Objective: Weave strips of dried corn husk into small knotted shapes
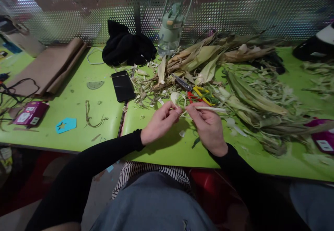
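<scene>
Over the green table (146, 147), my left hand (162, 120) pinches thumb and forefinger together on the end of a pale corn husk strip. A rounded pale piece of husk (174, 98) shows just above those fingertips. Close beside it, my right hand (208, 126) is closed in a pinch on a pale husk strip (212, 109), which sticks out to the right past the knuckles. Whether both hands hold one strip or two I cannot tell. Scissors with yellow and red handles (199, 95) lie just beyond my fingers, among husk scraps (146, 91).
Dried corn husks (195, 56) are heaped at the back, with greener husks (258, 102) to the right. A black phone (123, 86), black cloth (127, 46) and green water bottle (171, 29) stand or lie behind my left hand. Brown paper (47, 67) lies far left.
</scene>
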Action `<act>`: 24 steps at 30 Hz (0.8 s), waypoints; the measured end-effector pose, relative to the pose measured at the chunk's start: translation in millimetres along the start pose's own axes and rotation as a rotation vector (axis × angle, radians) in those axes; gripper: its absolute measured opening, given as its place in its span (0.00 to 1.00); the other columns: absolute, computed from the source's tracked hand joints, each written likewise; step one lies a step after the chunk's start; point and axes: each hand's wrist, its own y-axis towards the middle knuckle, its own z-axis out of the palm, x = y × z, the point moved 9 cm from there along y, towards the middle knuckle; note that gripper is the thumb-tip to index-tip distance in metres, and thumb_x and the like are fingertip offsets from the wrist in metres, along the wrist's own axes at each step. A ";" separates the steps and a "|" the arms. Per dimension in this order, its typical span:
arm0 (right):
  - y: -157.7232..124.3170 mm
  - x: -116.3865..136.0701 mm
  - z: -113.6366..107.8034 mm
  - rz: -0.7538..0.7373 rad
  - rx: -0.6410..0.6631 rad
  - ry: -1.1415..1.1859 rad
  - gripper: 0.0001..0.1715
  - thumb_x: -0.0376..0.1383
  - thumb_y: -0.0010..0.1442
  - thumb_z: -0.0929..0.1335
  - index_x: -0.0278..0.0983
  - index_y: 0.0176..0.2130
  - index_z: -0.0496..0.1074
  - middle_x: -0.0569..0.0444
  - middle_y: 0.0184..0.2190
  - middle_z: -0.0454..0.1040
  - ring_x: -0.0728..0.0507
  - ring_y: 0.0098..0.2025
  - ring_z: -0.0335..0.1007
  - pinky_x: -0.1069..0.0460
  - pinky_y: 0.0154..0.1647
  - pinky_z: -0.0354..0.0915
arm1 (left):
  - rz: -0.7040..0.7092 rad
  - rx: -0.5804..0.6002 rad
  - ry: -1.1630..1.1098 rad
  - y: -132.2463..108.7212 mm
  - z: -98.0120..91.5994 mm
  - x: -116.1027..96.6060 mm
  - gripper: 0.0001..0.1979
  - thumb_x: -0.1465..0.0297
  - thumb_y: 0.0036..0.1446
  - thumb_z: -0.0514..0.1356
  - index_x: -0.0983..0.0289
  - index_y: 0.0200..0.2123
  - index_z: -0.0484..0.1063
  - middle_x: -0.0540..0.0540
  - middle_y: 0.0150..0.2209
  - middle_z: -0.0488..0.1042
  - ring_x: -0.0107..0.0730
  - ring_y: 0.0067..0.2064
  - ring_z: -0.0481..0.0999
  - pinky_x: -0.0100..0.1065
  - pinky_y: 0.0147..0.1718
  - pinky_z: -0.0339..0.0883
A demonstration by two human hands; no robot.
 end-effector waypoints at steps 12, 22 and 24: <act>3.1 -1.7 -4.2 -0.021 -0.035 0.007 0.12 0.47 0.62 0.70 0.41 0.35 0.74 0.56 0.27 0.73 0.47 0.27 0.66 0.51 0.28 0.65 | -0.090 0.163 0.067 -0.6 8.3 1.1 0.11 0.64 0.57 0.63 0.65 0.38 0.67 0.42 0.22 0.56 0.20 0.24 0.53 0.28 0.24 0.48; -0.2 -1.5 -12.0 0.015 -0.052 0.026 0.13 0.48 0.61 0.70 0.41 0.36 0.76 0.54 0.30 0.76 0.47 0.28 0.67 0.51 0.28 0.65 | -0.078 0.205 0.117 -7.9 13.0 3.4 0.12 0.61 0.60 0.60 0.65 0.36 0.67 0.41 0.21 0.55 0.20 0.23 0.52 0.28 0.23 0.46; -0.5 -1.8 -13.0 0.013 -0.052 0.048 0.13 0.47 0.61 0.70 0.41 0.36 0.77 0.53 0.33 0.77 0.46 0.31 0.70 0.50 0.31 0.67 | -0.074 0.233 0.115 -9.4 15.3 2.8 0.13 0.60 0.60 0.59 0.64 0.35 0.66 0.41 0.21 0.54 0.20 0.23 0.52 0.28 0.23 0.46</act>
